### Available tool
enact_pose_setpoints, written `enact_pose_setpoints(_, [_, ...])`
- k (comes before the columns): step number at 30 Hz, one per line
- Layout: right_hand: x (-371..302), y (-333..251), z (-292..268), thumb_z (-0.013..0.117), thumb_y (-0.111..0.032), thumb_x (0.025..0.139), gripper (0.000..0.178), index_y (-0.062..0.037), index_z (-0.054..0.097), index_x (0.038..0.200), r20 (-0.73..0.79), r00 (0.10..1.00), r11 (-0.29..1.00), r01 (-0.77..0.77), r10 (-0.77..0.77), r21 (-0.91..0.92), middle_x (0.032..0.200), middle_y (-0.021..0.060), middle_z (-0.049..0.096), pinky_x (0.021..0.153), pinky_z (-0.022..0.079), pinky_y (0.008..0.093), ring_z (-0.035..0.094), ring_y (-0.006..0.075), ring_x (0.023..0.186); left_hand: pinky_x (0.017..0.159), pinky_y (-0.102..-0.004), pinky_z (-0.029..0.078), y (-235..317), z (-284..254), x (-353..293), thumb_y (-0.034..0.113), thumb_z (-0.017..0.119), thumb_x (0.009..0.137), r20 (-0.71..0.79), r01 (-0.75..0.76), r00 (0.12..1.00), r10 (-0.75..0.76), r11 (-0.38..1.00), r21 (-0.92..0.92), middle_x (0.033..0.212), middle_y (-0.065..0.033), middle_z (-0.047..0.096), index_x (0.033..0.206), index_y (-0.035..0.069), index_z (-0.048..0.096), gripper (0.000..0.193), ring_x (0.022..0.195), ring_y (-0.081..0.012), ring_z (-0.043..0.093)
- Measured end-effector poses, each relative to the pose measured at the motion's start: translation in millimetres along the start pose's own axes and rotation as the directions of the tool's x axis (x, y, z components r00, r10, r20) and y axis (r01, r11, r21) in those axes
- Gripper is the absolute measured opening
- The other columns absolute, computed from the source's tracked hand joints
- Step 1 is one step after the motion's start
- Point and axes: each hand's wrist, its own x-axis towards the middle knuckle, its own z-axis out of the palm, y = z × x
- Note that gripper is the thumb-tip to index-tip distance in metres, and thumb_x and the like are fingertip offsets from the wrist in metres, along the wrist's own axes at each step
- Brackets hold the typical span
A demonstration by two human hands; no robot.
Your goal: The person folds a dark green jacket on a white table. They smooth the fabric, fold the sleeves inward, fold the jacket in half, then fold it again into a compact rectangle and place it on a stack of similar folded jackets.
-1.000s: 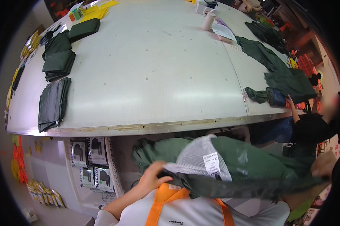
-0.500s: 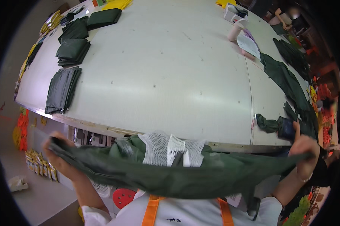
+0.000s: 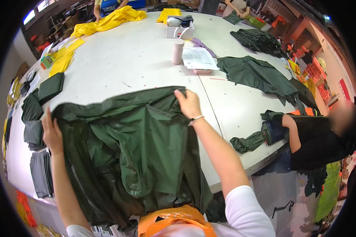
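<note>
A dark green rain jacket (image 3: 146, 142) of shiny coated fabric is spread between my hands, its upper edge reaching over the table and its lower part hanging towards my body. My right hand (image 3: 190, 104) is closed on the upper right corner, thumb on top. At the upper left corner, my left hand (image 3: 53, 134) grips the edge with its thumb side, the fingers pointing up. What looks like a zip runs down the jacket's right edge. The lowest part of the cloth is hidden against my orange apron (image 3: 174, 221).
Folded dark green garments (image 3: 41, 173) line the white table's (image 3: 146, 63) left side. Ahead stand a pale bottle (image 3: 178, 52), a paper sheet (image 3: 200, 59) and a white box (image 3: 180, 31). At right, a person in black (image 3: 320, 136) handles green cloth; other people work with yellow and green garments beyond.
The jacket has gone from a stretched band low before my body to a spread over the table edge. Both hands have moved forward and closer together. My view has turned right and up.
</note>
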Motion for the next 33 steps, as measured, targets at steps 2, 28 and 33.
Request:
enact_pose_setpoints(2, [9, 48, 40, 0.067, -0.035, 0.083, 0.043, 0.0028, 0.055, 0.068, -0.022, 0.999, 0.991, -0.044, 0.042, -0.126, 0.062, 0.0174, 0.058, 0.058, 0.043, 0.0395, 0.054, 0.0255, 0.055, 0.063, -0.0419, 0.048, 3, 40, -25, 0.009, 0.048, 0.093, 0.105, 0.089, 0.991, -0.088, 0.996, -0.011, 0.110, -0.0126, 0.056, 0.141, 0.024, 0.039, 0.051, 0.082, -0.0351, 0.060])
enact_pose_setpoints(28, [-210, 54, 143, 0.053, -0.045, 0.090, 0.063, -0.0145, 0.036, 0.143, 0.664, 0.734, 0.716, 0.386, 0.144, -0.582, 0.154, 0.0161, 0.015, 0.108, 0.013, 0.0619, 0.011, 0.0447, 0.139, 0.109, -0.0609, 0.014, 115, 202, -158, 0.058, 0.060, 0.079, 0.721, 0.022, 0.650, 0.239, 0.943, -0.333, 0.151, -0.0138, 0.026, 0.142, 0.022, 0.039, 0.076, 0.139, -0.0391, 0.020])
enact_pose_setpoints(33, [-191, 14, 85, 0.066, -0.011, 0.081, 0.036, -0.0041, 0.057, 0.115, 0.361, 0.927, 0.926, 0.217, -0.097, -0.309, 0.127, 0.0160, 0.050, 0.097, 0.040, 0.0420, 0.048, 0.0361, 0.114, 0.101, -0.0481, 0.032, 110, 133, -125, 0.038, 0.064, 0.084, 0.616, 0.137, 0.776, 0.138, 0.915, -0.378, 0.134, -0.0134, 0.047, 0.126, 0.010, 0.053, 0.051, 0.123, -0.0315, 0.043])
